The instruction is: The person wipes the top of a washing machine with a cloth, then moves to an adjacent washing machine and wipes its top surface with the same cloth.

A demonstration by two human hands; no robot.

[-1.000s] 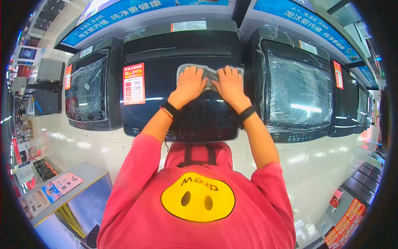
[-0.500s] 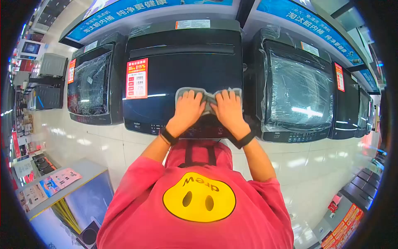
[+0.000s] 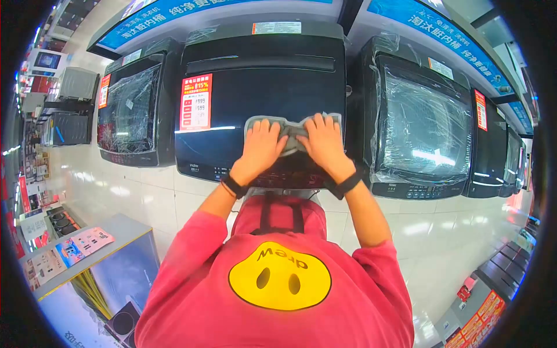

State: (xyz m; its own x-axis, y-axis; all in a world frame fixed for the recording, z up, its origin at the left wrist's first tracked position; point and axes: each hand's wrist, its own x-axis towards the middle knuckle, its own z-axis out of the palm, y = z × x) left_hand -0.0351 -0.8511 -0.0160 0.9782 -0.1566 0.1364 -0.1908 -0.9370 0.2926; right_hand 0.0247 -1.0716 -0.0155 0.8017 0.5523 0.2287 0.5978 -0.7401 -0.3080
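A grey cloth (image 3: 295, 134) lies on the dark glossy lid of a top-loading washing machine (image 3: 243, 93), near its front right. My left hand (image 3: 262, 149) holds the cloth's left part against the lid, fingers pointing forward. My right hand (image 3: 325, 144) grips the right part the same way, close to the lid's right edge. Both thumbs point inward at the bunched middle of the cloth. A red and white price sign (image 3: 196, 102) sticks to the lid, left of my hands. Part of the control panel (image 3: 212, 172) is hidden under my forearms.
Film-wrapped washing machines stand on the left (image 3: 130, 110) and right (image 3: 426, 122), with narrow gaps between. A blue banner (image 3: 191, 8) runs behind them. At lower left is a display counter (image 3: 125, 229) with leaflets. Pale tiled floor (image 3: 394, 217) surrounds me.
The view has shifted slightly, so the machine sits a little further right and higher. My right hand has slid slightly forward with its side of the cloth. Both hands keep hold.
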